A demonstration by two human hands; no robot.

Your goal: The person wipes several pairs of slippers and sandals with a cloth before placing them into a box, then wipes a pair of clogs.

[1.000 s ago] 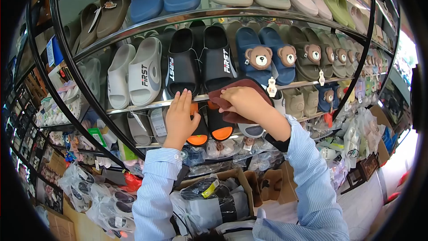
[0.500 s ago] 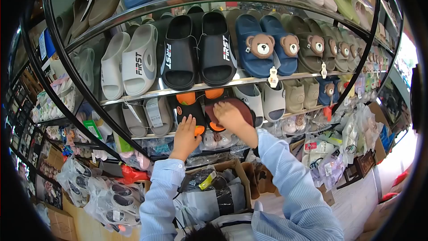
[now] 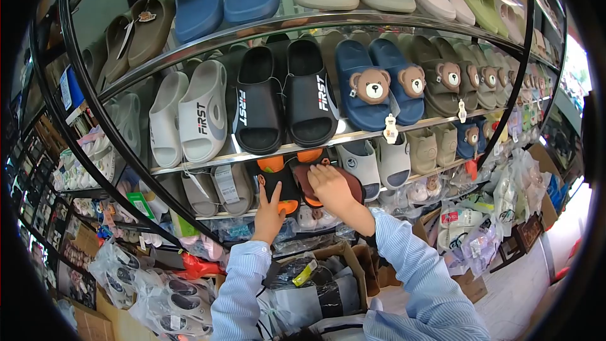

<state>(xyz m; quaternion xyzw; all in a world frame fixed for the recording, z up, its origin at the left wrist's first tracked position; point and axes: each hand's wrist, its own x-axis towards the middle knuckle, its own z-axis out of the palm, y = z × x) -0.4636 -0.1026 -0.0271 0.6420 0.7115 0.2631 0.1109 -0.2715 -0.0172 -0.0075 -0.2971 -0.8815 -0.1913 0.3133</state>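
My left hand (image 3: 270, 215) touches a black slide with orange parts (image 3: 271, 180) on the lower shelf, its fingers spread. My right hand (image 3: 329, 189) lies on a dark maroon cloth-like piece (image 3: 353, 184), over the second black and orange slide (image 3: 310, 156); whether its fingers grip the piece is hard to see. Left of them stand grey slides (image 3: 235, 189) with a white tag, and right of them a white and dark slide (image 3: 361, 165).
Black FIRST slides (image 3: 259, 110) and blue bear slides (image 3: 369, 91) stand on the shelf above. Below is an open cardboard box (image 3: 353, 265) with plastic-wrapped goods. Bagged shoes (image 3: 183, 303) lie at the lower left, more bags (image 3: 461, 227) at the right.
The view has tilted upward, so the shelves sit lower. My left hand's fingers have spread on the left slide. My right hand remains over the maroon piece.
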